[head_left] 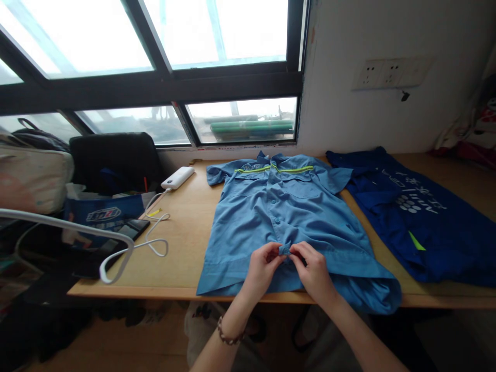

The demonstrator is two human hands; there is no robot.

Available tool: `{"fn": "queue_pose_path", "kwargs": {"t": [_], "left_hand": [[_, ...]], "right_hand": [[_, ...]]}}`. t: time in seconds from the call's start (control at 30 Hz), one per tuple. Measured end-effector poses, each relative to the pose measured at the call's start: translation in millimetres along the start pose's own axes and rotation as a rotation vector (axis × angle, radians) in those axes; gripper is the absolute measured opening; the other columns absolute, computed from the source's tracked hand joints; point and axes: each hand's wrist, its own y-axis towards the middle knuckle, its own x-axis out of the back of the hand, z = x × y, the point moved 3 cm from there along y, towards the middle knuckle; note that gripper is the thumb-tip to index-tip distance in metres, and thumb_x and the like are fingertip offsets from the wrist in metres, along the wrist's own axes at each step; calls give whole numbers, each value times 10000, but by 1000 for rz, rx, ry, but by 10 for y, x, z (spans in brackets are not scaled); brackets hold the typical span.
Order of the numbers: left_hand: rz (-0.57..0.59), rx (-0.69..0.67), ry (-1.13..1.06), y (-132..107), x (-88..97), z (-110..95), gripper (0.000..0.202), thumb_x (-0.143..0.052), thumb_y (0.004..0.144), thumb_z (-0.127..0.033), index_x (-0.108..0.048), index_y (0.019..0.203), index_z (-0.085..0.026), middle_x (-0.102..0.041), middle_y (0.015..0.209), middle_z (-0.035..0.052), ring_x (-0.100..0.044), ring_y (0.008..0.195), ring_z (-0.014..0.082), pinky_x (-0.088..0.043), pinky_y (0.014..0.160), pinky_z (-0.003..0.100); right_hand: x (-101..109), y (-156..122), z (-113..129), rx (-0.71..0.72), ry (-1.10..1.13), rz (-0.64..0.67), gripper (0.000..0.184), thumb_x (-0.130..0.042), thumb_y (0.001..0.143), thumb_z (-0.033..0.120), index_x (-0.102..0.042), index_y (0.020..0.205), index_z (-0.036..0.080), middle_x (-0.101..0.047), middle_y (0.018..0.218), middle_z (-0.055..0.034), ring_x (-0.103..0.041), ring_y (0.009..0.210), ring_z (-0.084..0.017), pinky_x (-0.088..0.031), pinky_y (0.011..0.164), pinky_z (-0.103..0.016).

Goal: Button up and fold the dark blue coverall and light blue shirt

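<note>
A light blue short-sleeved shirt [287, 217] with a yellow-green chest stripe lies face up on the wooden table [186, 227], collar toward the window. My left hand [261, 268] and my right hand [314, 271] meet at the lower part of the shirt's button placket. Both pinch a small bunched fold of fabric [284, 250] between fingertips and thumbs. A beaded bracelet sits on my left wrist.
A dark blue garment [418, 217] with white print lies to the right. A white power bank [177, 177] with a looped cable, a phone [134, 228] and a white hanger [77, 232] are at the left. Bags stand beyond the table's left edge.
</note>
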Motion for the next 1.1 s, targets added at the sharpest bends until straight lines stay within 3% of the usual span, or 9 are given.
{"fn": "queue_pose_path", "kwargs": {"t": [0.17,0.33,0.57,0.67,0.73,0.8,0.87,0.97,1.1], "left_hand": [[-47,-162,321,-52,3,-111,99,-500,767,-224,-578,748,-165,-514,700,3,-470,647,113,-359,600,216],[-86,-228,501,-89,-19,-197,287,-409,825,-237,-466,558,-148,-418,652,-7,-413,605,92,-323,577,216],[-93,-192,442,-140,8,-189,231,-445,798,-227,-488,586,-144,-417,641,-9,-410,588,89,-318,555,213],[-50,-153,307,-146,39,-156,106,-474,778,-207,-561,803,-151,-464,691,-2,-434,624,96,-344,588,213],[14,-117,192,-139,56,-128,221,-493,771,-217,-555,976,-165,-486,716,0,-436,626,95,-354,591,211],[91,-84,93,-133,64,-100,290,-521,761,-250,-549,1037,-168,-489,711,0,-425,606,91,-351,568,204],[128,-60,27,-130,69,-71,311,-568,730,-287,-563,1012,-156,-494,703,0,-421,599,90,-346,552,200],[80,-56,0,-130,80,-30,270,-612,691,-314,-579,893,-138,-499,677,-5,-428,601,93,-350,556,201],[24,-112,109,-135,62,-37,166,-565,729,-306,-555,719,-140,-462,622,-18,-413,591,92,-347,550,199]], "right_hand": [[-12,-27,-7,43,-42,2,99,-453,796,137,-539,775,181,-546,758,-29,-519,731,-150,-411,674,-258],[-34,-54,-5,88,-115,-1,104,-445,808,130,-533,767,167,-544,738,-34,-512,708,-146,-420,659,-271],[-38,-165,108,405,-323,-19,193,-418,804,65,-585,850,151,-579,789,-77,-510,759,-173,-435,708,-325],[-29,-194,125,425,-319,-47,218,-422,804,66,-580,930,149,-587,805,-80,-519,764,-169,-445,708,-324],[-19,-202,127,412,-294,-66,233,-424,807,73,-578,959,158,-590,814,-75,-526,762,-163,-452,702,-317],[-8,-207,127,398,-266,-73,240,-434,804,74,-580,970,167,-591,818,-72,-531,767,-161,-456,701,-314],[8,-215,122,391,-235,-82,247,-443,800,71,-583,975,175,-592,824,-69,-532,774,-160,-459,702,-311],[28,-226,106,379,-201,-87,261,-441,801,73,-587,985,188,-592,836,-65,-532,781,-157,-464,706,-309],[23,-223,109,352,-192,-73,278,-434,805,83,-584,1007,201,-592,848,-61,-535,795,-158,-469,713,-312]]}}
